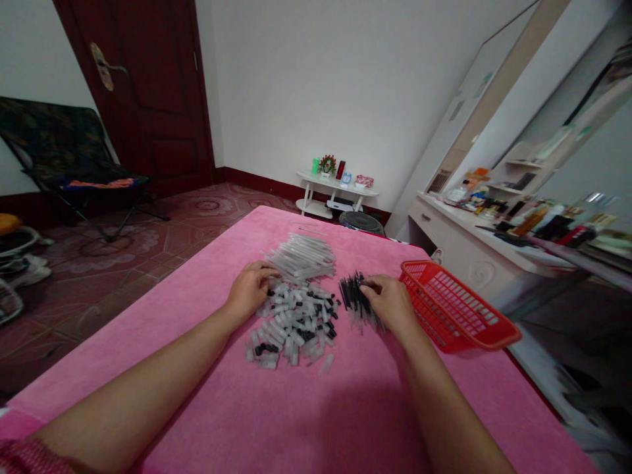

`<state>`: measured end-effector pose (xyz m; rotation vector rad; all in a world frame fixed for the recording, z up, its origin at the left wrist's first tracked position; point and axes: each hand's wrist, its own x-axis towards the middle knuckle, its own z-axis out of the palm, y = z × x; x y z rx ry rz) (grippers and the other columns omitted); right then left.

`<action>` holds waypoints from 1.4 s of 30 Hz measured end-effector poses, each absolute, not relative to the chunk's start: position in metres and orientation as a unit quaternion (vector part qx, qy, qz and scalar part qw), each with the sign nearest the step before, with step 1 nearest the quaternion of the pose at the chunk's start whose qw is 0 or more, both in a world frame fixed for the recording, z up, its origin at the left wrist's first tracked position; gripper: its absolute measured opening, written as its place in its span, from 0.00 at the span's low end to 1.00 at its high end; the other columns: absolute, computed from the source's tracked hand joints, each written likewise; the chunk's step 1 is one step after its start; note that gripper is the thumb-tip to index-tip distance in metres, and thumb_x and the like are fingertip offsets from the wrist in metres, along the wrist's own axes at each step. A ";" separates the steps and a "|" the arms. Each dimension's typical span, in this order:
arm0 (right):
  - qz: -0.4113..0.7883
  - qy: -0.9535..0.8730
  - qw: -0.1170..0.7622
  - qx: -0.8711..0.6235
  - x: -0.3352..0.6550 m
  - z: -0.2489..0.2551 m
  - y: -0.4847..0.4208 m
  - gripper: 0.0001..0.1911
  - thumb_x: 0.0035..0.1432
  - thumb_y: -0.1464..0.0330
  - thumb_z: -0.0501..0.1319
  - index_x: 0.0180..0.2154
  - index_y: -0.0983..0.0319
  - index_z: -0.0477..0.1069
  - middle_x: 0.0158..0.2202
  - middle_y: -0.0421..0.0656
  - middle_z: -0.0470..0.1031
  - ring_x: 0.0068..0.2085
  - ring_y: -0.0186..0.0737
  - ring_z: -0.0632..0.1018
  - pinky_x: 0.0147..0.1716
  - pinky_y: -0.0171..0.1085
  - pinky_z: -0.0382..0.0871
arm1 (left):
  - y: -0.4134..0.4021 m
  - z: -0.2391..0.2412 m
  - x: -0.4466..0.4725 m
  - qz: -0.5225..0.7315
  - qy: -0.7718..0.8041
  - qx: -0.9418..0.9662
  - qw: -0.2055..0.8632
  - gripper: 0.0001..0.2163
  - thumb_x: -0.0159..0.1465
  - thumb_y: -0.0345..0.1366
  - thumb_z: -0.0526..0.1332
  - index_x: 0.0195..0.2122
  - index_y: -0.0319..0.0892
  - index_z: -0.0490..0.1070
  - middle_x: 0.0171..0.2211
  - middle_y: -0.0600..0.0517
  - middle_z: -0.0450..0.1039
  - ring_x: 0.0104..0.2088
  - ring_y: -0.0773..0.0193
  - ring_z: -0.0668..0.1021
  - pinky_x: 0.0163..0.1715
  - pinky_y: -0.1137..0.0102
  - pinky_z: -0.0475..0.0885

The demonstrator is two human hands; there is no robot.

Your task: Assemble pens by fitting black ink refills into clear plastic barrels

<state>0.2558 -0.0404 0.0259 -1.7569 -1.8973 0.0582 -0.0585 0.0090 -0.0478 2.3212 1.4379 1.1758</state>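
A pile of clear, thin plastic tubes [301,255] lies on the pink cloth [296,421], with a heap of short translucent caps and small black plugs [299,322] just nearer to me. My left hand [253,288] rests at the left edge between the two piles, fingers curled; what its fingertips hold, if anything, is hidden. To the right is a bundle of thin sticks, black at the far end and clear at the near end [351,296], perhaps pen refills. My right hand [390,301] bends over this bundle, thumb and fingers closed on the black ends.
A red plastic basket [457,306] stands at the cloth's right edge, close to my right hand. Beyond are a small white table [316,179], a dresser with bottles [474,243] and a folding chair [64,151] by a dark red door [148,79].
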 end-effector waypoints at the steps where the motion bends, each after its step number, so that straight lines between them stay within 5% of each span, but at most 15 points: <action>1: 0.031 -0.709 0.258 -0.656 0.255 0.025 -0.041 0.08 0.52 0.69 0.60 0.34 0.61 0.78 0.34 0.45 0.79 0.35 0.40 0.77 0.35 0.35 0.66 | 0.009 -0.047 -0.058 0.390 0.483 0.780 0.082 0.13 0.56 0.30 0.58 0.39 0.45 0.78 0.41 0.47 0.74 0.45 0.56 0.73 0.48 0.60 0.68; 9: 0.001 -0.713 0.112 -0.693 0.229 0.018 -0.052 0.04 0.49 0.64 0.65 0.27 0.58 0.77 0.27 0.44 0.78 0.30 0.40 0.78 0.28 0.33 0.63 | 0.004 -0.040 -0.054 0.390 0.462 0.794 0.065 0.08 0.58 0.33 0.59 0.37 0.44 0.76 0.41 0.47 0.73 0.45 0.55 0.73 0.48 0.60 0.67; 18: -0.037 -0.707 0.010 -0.706 0.213 0.013 -0.059 0.07 0.50 0.68 0.62 0.29 0.63 0.77 0.33 0.57 0.78 0.35 0.54 0.79 0.31 0.42 0.67 | -0.006 -0.034 -0.048 0.427 0.433 0.792 0.043 0.08 0.62 0.36 0.57 0.38 0.43 0.74 0.37 0.49 0.77 0.40 0.58 0.76 0.44 0.63 0.67; 29: 0.047 -0.747 0.154 -0.645 0.224 0.060 -0.066 0.09 0.50 0.71 0.56 0.31 0.60 0.76 0.31 0.44 0.79 0.32 0.39 0.77 0.28 0.32 0.61 | -0.003 -0.038 -0.047 0.491 0.407 0.755 0.154 0.11 0.63 0.38 0.56 0.41 0.41 0.75 0.36 0.47 0.76 0.38 0.61 0.76 0.40 0.67 0.70; 42: 0.114 -0.769 0.240 -0.581 0.209 0.050 -0.065 0.09 0.51 0.72 0.56 0.31 0.61 0.75 0.29 0.42 0.78 0.32 0.38 0.75 0.32 0.32 0.62 | -0.009 -0.033 -0.041 0.482 0.374 0.774 0.169 0.09 0.63 0.35 0.57 0.40 0.41 0.76 0.36 0.47 0.77 0.39 0.60 0.76 0.41 0.66 0.69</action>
